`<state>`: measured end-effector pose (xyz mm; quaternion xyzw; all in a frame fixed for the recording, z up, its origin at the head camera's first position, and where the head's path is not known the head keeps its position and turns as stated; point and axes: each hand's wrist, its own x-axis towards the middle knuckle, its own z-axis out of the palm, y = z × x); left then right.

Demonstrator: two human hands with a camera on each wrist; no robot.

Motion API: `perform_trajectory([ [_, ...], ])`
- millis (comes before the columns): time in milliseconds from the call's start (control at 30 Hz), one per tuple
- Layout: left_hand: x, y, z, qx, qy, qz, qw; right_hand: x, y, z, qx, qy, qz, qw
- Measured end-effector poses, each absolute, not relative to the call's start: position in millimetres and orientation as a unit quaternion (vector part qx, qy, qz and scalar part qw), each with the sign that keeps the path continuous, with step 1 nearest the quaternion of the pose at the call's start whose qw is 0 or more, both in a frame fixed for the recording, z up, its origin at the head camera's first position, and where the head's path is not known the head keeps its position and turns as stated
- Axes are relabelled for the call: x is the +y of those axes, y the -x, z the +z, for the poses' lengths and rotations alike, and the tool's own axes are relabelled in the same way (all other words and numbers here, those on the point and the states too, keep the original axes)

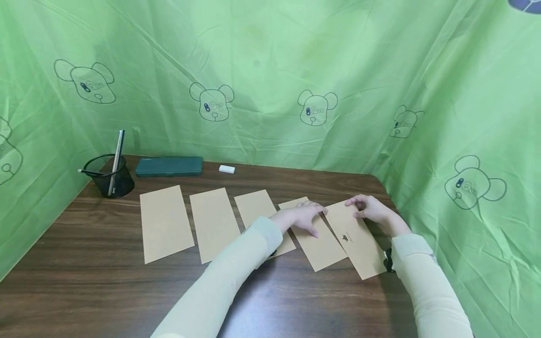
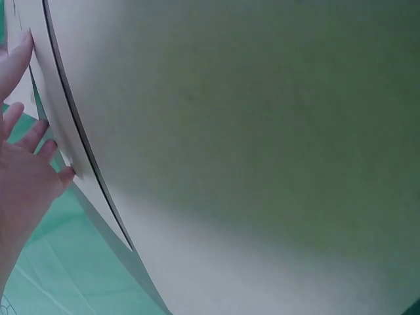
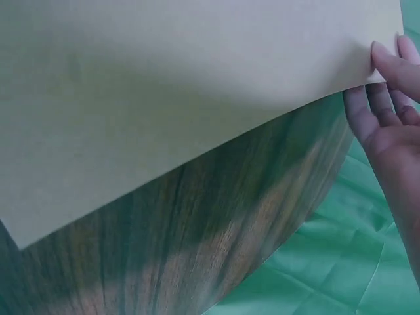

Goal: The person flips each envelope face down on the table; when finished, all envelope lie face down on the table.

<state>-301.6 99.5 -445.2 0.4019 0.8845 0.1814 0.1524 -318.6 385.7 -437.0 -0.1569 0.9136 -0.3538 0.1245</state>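
Observation:
Several flat tan kraft-paper rectangles lie in a row on the dark wooden table. The rightmost kraft-paper rectangle (image 1: 357,244) bears a small black printed mark. My right hand (image 1: 374,211) pinches its far right corner, with the thumb on top and fingers under the edge in the right wrist view. My left hand (image 1: 305,218) reaches over the neighbouring kraft-paper rectangle (image 1: 319,251). Its fingers stretch to the far left corner of the rightmost one, and the thumb points down over the neighbour. In the left wrist view, the left fingers (image 2: 39,141) lie along a paper edge.
More kraft-paper rectangles, one left (image 1: 166,224) and one beside it (image 1: 214,225), lie leftward; another (image 1: 255,206) is partly under my left sleeve. Behind stand a black mesh pen cup (image 1: 120,180), a dark green case (image 1: 169,166) and a white eraser (image 1: 227,169). Green curtains (image 1: 262,70) enclose the table.

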Motion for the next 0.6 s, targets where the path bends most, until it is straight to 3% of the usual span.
perform_trajectory([
  [133, 100, 304, -443, 0.881, -0.396, 0.215, 0.147, 387, 316, -432, 0.892, 0.126, -0.405, 0.159],
  [600, 105, 313, -443, 0.866, -0.383, 0.311, 0.08, 388, 310, -428, 0.851, 0.143, -0.467, 0.193],
])
